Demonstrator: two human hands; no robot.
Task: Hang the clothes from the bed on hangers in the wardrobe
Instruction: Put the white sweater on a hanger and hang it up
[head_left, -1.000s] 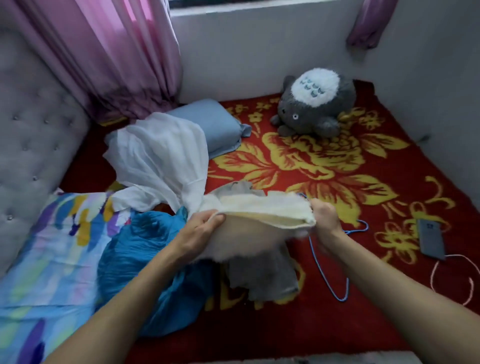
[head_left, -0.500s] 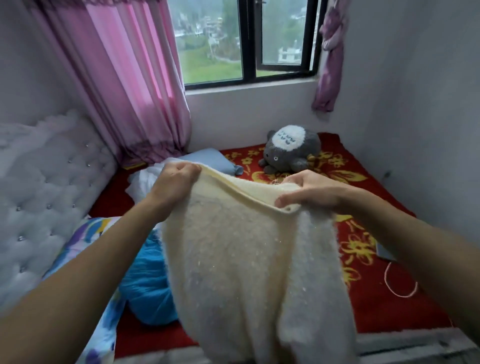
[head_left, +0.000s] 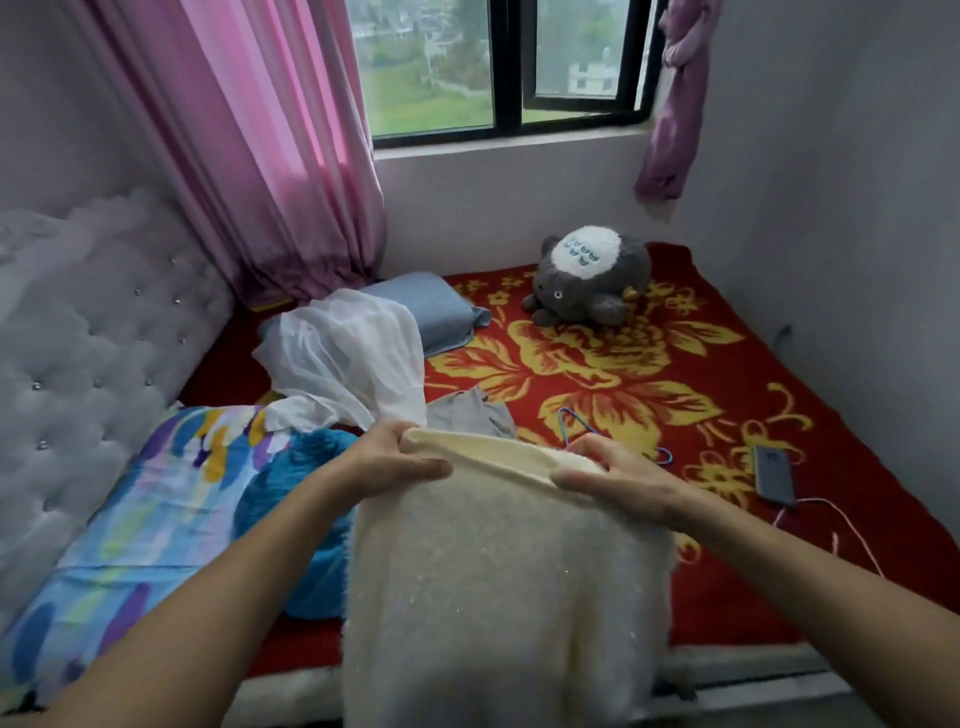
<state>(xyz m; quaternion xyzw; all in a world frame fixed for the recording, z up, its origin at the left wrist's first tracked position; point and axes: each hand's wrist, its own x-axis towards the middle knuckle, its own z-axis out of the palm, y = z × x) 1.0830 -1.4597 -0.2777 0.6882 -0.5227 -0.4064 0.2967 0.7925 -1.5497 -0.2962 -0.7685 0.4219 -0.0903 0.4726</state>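
Observation:
A fuzzy cream garment (head_left: 504, 587) hangs down in front of me over the near edge of the bed. My left hand (head_left: 387, 460) grips its top edge at the left and my right hand (head_left: 610, 473) pinches the same edge at the right. Behind it on the red flowered blanket (head_left: 649, 364) lie a sheer white garment (head_left: 348, 358), a grey garment (head_left: 470, 415) and a blue fuzzy garment (head_left: 293, 525). A blue hanger (head_left: 571, 421) lies partly hidden behind my right hand. No wardrobe is in view.
A grey plush toy (head_left: 589, 275) sits at the far side under the window. A light blue pillow (head_left: 426, 312) and a colourful pillow (head_left: 119, 525) lie at the left by the tufted headboard (head_left: 88, 358). A phone (head_left: 774, 475) with a cable lies at the right.
Both hands lifted the cream garment off the pile and it unfolded. Since half a second ago they have come down a little, and my view has tilted lower.

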